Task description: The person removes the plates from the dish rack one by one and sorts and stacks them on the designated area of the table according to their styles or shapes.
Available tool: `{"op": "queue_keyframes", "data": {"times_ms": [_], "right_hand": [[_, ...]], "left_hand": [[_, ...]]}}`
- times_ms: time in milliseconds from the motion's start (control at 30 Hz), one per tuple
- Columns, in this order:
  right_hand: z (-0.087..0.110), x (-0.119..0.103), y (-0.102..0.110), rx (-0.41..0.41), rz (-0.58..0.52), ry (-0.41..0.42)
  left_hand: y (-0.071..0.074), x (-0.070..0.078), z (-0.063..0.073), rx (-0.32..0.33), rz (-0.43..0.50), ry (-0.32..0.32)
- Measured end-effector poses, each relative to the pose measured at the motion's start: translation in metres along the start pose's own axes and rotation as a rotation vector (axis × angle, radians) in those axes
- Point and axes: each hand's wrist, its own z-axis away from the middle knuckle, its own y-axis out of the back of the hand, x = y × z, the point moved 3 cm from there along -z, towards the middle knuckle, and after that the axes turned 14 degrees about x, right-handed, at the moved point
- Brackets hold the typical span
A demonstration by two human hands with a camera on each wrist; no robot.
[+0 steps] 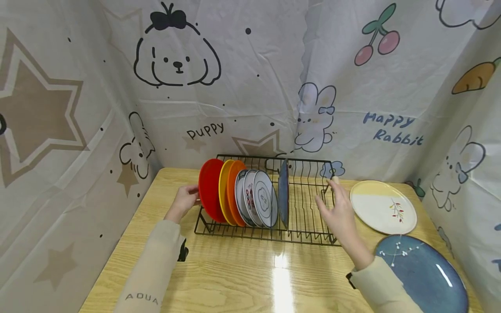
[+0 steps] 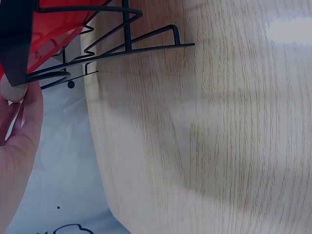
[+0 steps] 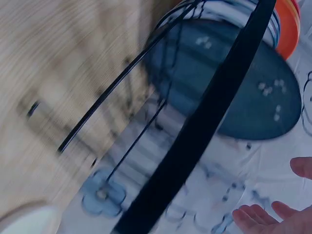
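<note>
A black wire dish rack [image 1: 309,237] stands on the wooden table with plates upright in it. From the left come a red plate [image 1: 210,191], a yellow plate [image 1: 224,191], an orange plate [image 1: 233,195], several white patterned plates [image 1: 265,200] and a dark blue plate [image 1: 284,193]. My left hand [image 1: 184,201] is at the rack's left end, fingertips right at the red plate's edge; I cannot tell whether they grip anything. Fingers spread and holding nothing, my right hand [image 1: 339,211] hovers by the rack's right end. The blue plate [image 3: 219,83] faces the right wrist camera.
To the right of the rack lies a white and yellow plate [image 1: 379,208] with a sprig design. A large blue plate [image 1: 422,274] with white blossoms is nearer the front, partly behind my right sleeve. A printed curtain [image 1: 250,87] hangs along the back and sides.
</note>
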Motion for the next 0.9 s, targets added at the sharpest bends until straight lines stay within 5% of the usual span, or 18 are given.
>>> {"op": "queue_keyframes", "data": {"times_ms": [433,900], "right_hand": [[0.016,-0.035,-0.062,-0.128,-0.16,-0.086],[0.023,-0.042,-0.079,-0.094,-0.103,-0.155]], "left_hand": [[0.0,0.0,0.002,0.001,0.014,-0.007],[0.0,-0.001,0.002,0.004,0.01,-0.016]]}}
